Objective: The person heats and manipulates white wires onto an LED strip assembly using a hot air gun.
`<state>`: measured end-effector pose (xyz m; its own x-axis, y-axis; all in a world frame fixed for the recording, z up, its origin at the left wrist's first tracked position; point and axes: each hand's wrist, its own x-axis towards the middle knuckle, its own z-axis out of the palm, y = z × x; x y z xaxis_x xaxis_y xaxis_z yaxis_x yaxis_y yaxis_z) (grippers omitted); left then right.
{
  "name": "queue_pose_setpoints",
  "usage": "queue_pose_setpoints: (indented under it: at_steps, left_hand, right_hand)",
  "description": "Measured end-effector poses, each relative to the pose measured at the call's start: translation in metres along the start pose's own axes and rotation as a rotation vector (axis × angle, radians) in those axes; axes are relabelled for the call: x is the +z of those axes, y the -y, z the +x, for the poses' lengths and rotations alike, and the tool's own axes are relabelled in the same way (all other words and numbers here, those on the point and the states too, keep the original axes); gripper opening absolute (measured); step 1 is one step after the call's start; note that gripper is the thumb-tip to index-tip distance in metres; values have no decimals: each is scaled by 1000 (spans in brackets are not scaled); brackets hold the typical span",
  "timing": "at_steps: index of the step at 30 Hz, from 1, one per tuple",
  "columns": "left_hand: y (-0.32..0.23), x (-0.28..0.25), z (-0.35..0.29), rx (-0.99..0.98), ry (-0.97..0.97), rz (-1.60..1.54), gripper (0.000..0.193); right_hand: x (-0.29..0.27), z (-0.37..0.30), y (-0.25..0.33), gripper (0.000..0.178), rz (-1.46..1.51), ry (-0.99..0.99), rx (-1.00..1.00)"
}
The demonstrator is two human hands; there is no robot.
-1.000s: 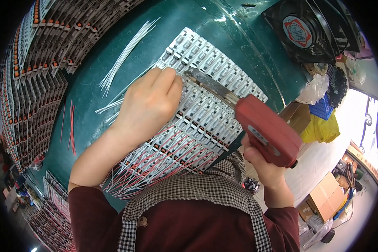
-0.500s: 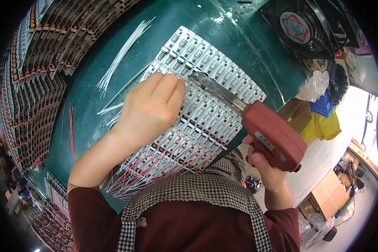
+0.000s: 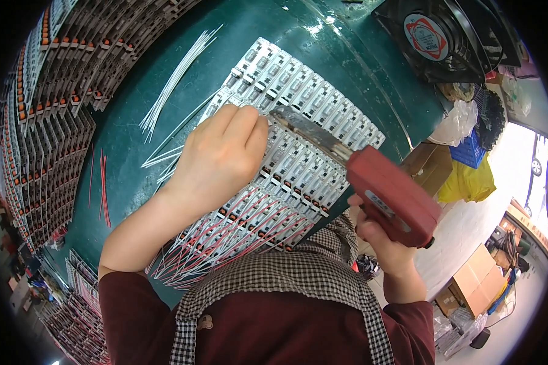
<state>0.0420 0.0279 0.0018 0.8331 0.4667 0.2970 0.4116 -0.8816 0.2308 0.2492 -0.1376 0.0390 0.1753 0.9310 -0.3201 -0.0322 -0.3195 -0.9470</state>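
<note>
A panel of several rows of small white circuit boards (image 3: 332, 112) lies on the green table before me. My left hand (image 3: 225, 146) rests over its left part, fingers curled down and pinched; what they hold is hidden beneath them. My right hand (image 3: 386, 243) grips the handle of a red soldering gun (image 3: 393, 198). The gun's dark tip reaches left to the boards, just beside my left fingertips. Red and white wires (image 3: 225, 240) fan out from the near rows of the panel. A few white wires (image 3: 162, 158) stick out left of my hand.
On the table (image 3: 125, 131) lie a bundle of loose white wires (image 3: 176, 85) and some red wires (image 3: 104, 188). Stacked board panels (image 3: 49, 158) fill the left side. A black fan (image 3: 429, 39) stands at the far right, with bags and cardboard boxes (image 3: 478, 280) beyond the table edge.
The soldering gun and my right hand have shifted slightly left, and the tip has moved a little left and down. My left hand stays nearly in place.
</note>
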Motion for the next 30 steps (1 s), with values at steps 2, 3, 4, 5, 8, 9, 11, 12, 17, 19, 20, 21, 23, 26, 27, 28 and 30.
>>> queue_pose_setpoints:
  at_steps: [2,3,4,5,8,9,11,12,17,19,20,21,23,26,27,28,30]
  left_hand:
    - [0,0,1,2,1,6,18]
    - [0,1,1,2,1,6,18]
    - [-1,1,0,4,-2,12,18]
    - [-1,1,0,4,-5,19,19]
    - [-2,1,1,7,-11,-2,19]
    - [-3,2,1,9,-11,-5,19]
    - [-8,1,2,16,-18,-38,18]
    - [-10,-1,1,16,-16,-38,18]
    - [-12,-3,2,-30,77,-58,32]
    - [-12,-3,2,-28,80,-58,31]
    - [-12,-3,3,-26,82,-58,31]
    - [-12,-3,3,-25,82,-59,31]
    - [-12,-2,3,-36,87,-59,30]
    - [-13,-3,3,-40,90,-49,30]
    - [-14,-3,3,-40,91,-48,30]
    - [-14,-3,3,-42,97,-42,30]
    - [-14,-2,4,-44,103,-36,29]
  right_hand:
    - [-9,-6,-6,64,-224,25,17]
    - [-9,-8,-6,64,-223,25,17]
    - [-9,-8,-4,63,-171,7,51]
    - [-8,-9,-1,62,-118,-9,85]
    - [-6,-11,5,60,60,-41,197]
    - [-7,-12,2,60,60,-44,199]
    - [-11,-13,-3,62,-109,29,72]
    - [-10,-12,-3,62,-108,29,72]
    - [-5,-9,-2,63,96,-15,76]
    - [-7,-10,-3,64,79,-4,71]
    - [-7,-10,-4,65,61,5,66]
    - [-8,-10,-4,65,61,5,67]
    - [-8,-10,-4,66,29,5,89]
    - [-8,-12,-8,66,-67,-25,64]
    - [-7,-13,-8,66,-66,-25,63]
    - [-7,-13,-8,65,-38,-30,61]
    - [-8,-15,-7,64,-10,-35,58]
